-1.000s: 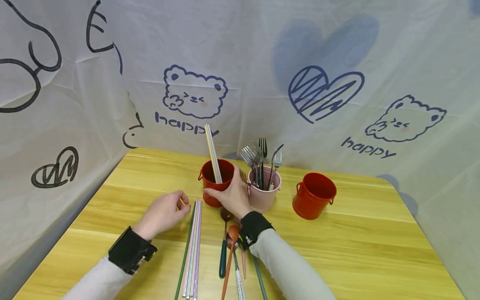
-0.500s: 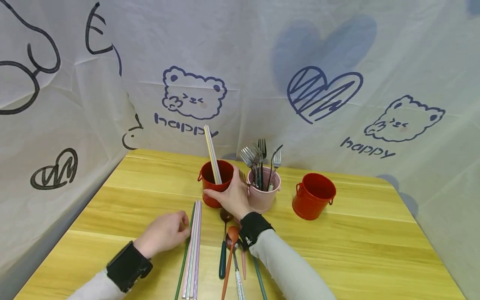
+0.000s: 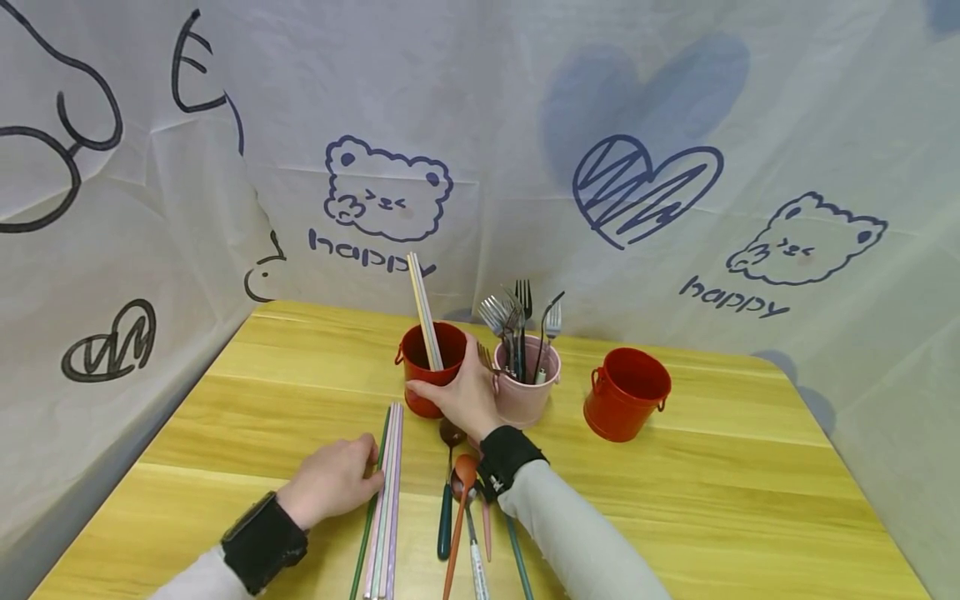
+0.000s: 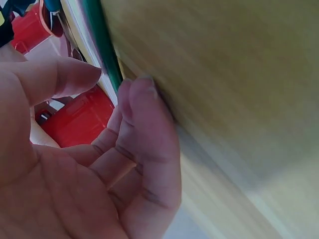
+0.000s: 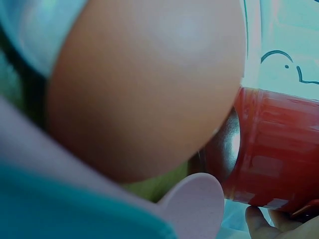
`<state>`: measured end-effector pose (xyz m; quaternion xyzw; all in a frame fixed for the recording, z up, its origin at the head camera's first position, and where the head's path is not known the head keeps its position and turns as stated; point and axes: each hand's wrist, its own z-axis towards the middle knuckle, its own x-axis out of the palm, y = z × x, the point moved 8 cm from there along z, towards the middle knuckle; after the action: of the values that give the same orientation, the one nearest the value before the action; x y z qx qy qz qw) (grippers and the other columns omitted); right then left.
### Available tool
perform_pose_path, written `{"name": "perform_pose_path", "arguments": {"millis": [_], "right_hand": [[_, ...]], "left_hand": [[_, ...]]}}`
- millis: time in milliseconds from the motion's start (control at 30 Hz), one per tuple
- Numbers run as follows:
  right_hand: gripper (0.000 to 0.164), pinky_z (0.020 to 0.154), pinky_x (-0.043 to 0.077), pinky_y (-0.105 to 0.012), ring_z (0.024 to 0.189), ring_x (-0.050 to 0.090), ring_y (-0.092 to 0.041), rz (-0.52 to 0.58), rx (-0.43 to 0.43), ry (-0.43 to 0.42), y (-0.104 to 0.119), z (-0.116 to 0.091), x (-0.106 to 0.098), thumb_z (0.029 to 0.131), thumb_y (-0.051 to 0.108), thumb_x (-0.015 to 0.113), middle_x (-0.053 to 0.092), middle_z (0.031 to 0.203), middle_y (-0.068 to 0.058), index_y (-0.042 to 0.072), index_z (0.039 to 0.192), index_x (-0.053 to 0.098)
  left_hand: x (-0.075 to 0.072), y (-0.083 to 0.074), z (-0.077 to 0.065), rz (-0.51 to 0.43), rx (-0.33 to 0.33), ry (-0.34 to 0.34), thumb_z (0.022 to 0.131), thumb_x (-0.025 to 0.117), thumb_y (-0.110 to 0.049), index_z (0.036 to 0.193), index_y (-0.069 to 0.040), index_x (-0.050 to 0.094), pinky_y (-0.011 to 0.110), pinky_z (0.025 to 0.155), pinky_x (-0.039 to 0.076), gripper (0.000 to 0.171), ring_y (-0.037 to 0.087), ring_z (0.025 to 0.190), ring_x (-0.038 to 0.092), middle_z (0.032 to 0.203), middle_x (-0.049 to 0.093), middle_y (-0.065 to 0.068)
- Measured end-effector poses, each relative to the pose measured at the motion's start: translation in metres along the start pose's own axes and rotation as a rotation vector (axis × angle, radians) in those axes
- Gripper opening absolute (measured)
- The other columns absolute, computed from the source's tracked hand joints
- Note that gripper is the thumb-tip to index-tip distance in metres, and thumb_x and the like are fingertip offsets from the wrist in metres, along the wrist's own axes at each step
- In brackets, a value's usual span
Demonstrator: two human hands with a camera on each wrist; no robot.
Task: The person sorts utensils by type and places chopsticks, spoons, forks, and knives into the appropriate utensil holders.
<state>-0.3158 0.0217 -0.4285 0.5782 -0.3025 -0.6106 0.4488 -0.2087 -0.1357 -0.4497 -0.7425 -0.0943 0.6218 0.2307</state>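
My right hand point(image 3: 467, 392) grips the small red bucket point(image 3: 422, 397) at its right side, thumb across the front. A few pale chopsticks point(image 3: 424, 308) stand tilted in that bucket. My left hand point(image 3: 333, 479) is at the loose chopsticks on the table, thumb and fingertips right at the green chopstick point(image 3: 363, 550). In the left wrist view, a gap shows between thumb and fingertips, with the green chopstick point(image 4: 102, 37) passing there. Pastel pink and purple chopsticks point(image 3: 386, 525) lie alongside it. The right wrist view shows the gripped red bucket point(image 5: 284, 149) behind a large orange spoon bowl point(image 5: 149, 89).
A pink bucket point(image 3: 521, 404) full of forks stands right of my right hand. Another red bucket point(image 3: 622, 408) is farther right. Several spoons lie under my right forearm, including an orange spoon point(image 3: 465, 468) and a green-handled one point(image 3: 445, 529). A drawn-on cloth point(image 3: 525, 125) hangs behind.
My left hand has come down toward me and to the chopsticks on the table, its thumb and fingertips now at the green one. My right hand keeps holding the red bucket.
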Motion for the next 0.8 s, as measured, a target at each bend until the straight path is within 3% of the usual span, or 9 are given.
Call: {"name": "perform_pose_path", "arguments": {"millis": [233, 467, 667, 800], "right_hand": [[0.093, 0.113, 0.046, -0.049, 0.137, 0.05, -0.027, 0.006, -0.006, 0.0, 0.0006, -0.0002, -0.0002, 0.079, 0.032, 0.087, 0.049, 0.151, -0.006, 0.022, 0.151, 0.028], [0.093, 0.112, 0.047, -0.048, 0.137, 0.051, -0.026, 0.007, -0.01, 0.0, 0.0005, -0.0004, 0.0, 0.079, 0.032, 0.087, 0.05, 0.151, -0.004, 0.023, 0.151, 0.029], [0.094, 0.112, 0.047, -0.048, 0.137, 0.051, -0.026, 0.006, -0.009, -0.001, 0.0015, -0.0006, -0.0001, 0.079, 0.032, 0.087, 0.05, 0.151, -0.004, 0.023, 0.151, 0.029], [0.094, 0.112, 0.047, -0.048, 0.137, 0.051, -0.026, 0.005, -0.01, -0.001, 0.0011, -0.0005, -0.0003, 0.079, 0.033, 0.087, 0.05, 0.151, -0.005, 0.023, 0.152, 0.029]], "left_hand": [[0.0007, -0.0009, 0.0006, 0.034, -0.029, -0.007, 0.086, 0.072, -0.017, 0.094, -0.004, 0.06, 0.029, 0.05, 0.039, 0.019, 0.016, 0.059, 0.051, 0.071, 0.057, 0.003], [0.0004, 0.0, -0.0006, 0.084, -0.071, -0.038, 0.085, 0.071, -0.015, 0.078, -0.006, 0.055, 0.028, 0.045, 0.032, 0.019, 0.016, 0.05, 0.046, 0.06, 0.05, 0.003], [-0.0002, 0.0009, -0.0004, 0.128, -0.111, -0.054, 0.084, 0.071, -0.017, 0.06, -0.014, 0.047, 0.026, 0.042, 0.028, 0.035, 0.013, 0.047, 0.042, 0.054, 0.042, -0.002], [-0.0002, 0.0026, 0.0004, 0.136, -0.131, -0.056, 0.083, 0.073, -0.018, 0.056, -0.017, 0.043, 0.024, 0.041, 0.028, 0.04, 0.012, 0.046, 0.04, 0.052, 0.042, -0.003]]}}
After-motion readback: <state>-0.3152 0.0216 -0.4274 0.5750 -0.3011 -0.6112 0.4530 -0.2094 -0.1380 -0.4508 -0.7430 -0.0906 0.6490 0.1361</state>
